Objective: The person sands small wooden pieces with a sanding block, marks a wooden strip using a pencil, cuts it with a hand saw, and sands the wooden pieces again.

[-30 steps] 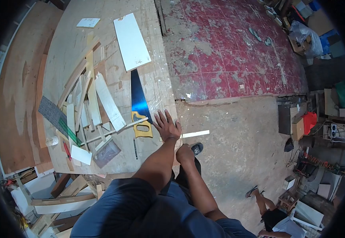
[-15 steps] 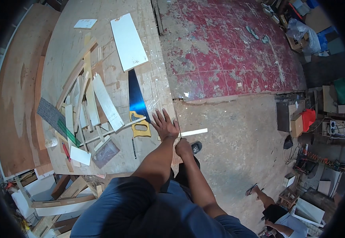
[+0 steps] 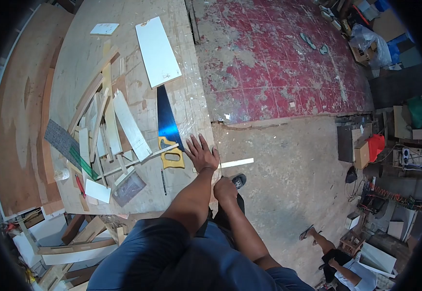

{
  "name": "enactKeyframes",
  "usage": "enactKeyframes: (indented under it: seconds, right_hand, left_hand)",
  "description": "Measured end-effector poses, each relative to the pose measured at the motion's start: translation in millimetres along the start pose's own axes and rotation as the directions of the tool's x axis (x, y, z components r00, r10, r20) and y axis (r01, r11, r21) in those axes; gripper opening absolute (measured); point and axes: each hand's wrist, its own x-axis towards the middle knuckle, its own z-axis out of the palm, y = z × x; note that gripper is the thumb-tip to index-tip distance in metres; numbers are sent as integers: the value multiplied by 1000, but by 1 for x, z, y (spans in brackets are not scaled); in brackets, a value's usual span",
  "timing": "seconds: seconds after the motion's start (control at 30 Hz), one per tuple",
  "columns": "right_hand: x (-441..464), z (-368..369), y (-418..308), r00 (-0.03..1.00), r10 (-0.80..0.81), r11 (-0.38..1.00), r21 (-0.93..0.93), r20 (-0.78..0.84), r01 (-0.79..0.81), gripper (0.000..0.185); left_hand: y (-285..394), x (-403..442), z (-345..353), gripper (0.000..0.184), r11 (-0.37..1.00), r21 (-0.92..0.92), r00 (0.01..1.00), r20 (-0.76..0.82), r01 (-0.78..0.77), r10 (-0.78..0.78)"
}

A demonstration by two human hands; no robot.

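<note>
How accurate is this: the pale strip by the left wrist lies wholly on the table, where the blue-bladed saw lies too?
"Wholly" is wrong: the head view shows the pale strip jutting past the edge of the table. The blue-bladed saw does lie on it.

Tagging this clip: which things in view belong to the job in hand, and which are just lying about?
Likely in the job:
left hand, flat on the table
right hand, closed; contents unclear
narrow white strip, jutting past the table edge

Apparently lying about:
yellow-handled saw
large white board
wood offcuts
</note>
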Motion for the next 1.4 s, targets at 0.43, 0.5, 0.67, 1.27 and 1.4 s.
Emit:
enactKeyframes:
  seconds: [0.43, 0.5, 0.67, 1.27, 1.4]
  right_hand:
    - [35, 0, 7, 998, -43, 998, 55, 42, 40, 32]
    - [38, -1, 0, 1000, -28, 998, 48, 14, 28, 32]
    - [14, -3, -3, 995, 38, 999, 6, 94, -38, 31]
    - [22, 5, 8, 998, -47, 998, 53, 35, 45, 34]
    - [-15, -11, 3, 993, 89, 995, 46, 82, -93, 35]
  left_hand:
    - [-1, -2, -2, 79, 1000, 6, 999, -36, -13, 13]
    - [2, 0, -4, 79, 1000, -8, 1000, -25, -8, 8]
    - [1, 0, -7, 79, 1000, 3, 1000, 15, 3, -3]
    - [0, 0, -2, 78, 1000, 12, 1000, -23, -9, 9]
    - [1, 1, -1, 78, 1000, 14, 1000, -2, -4, 4]
